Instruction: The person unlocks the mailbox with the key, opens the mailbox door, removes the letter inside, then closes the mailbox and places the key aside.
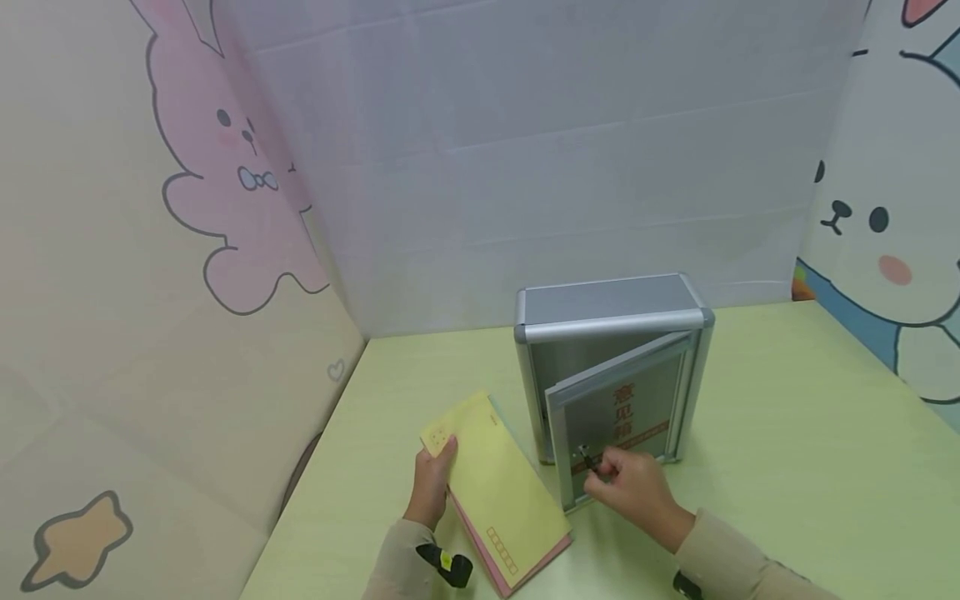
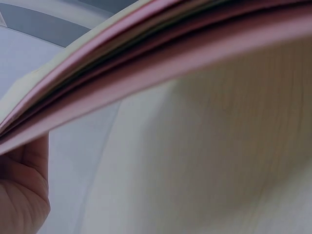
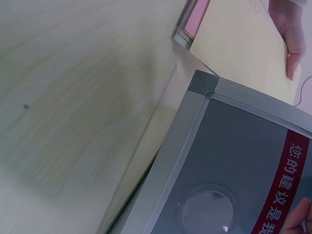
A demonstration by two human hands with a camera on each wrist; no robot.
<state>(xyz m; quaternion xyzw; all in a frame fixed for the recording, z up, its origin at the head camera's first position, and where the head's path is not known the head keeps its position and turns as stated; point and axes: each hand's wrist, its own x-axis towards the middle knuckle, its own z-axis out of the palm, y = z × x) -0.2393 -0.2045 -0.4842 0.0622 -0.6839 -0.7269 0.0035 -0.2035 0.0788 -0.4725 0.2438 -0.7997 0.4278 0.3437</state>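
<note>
My left hand (image 1: 431,485) grips a stack of envelopes (image 1: 504,492), thumb over the yellow top one. Pink and greenish edges show beneath it, and the left wrist view has the layered pink edges (image 2: 161,58) up close. A grey, silver-framed suggestion box (image 1: 611,302) stands upright on the table, its front door (image 1: 637,400) swung partly out. My right hand (image 1: 637,492) pinches a small dark-headed key (image 1: 588,461) at the lock on the door's left side. At the right wrist view's corner, only some right fingers (image 3: 300,219) appear; the key is hidden there.
The pale wood-grain table (image 1: 795,467) extends to both sides of the box. Behind it hangs a whitish curtain (image 1: 555,150), with cartoon-printed cloth (image 1: 97,333) at the left. A red band with white characters (image 3: 282,185) crosses the door.
</note>
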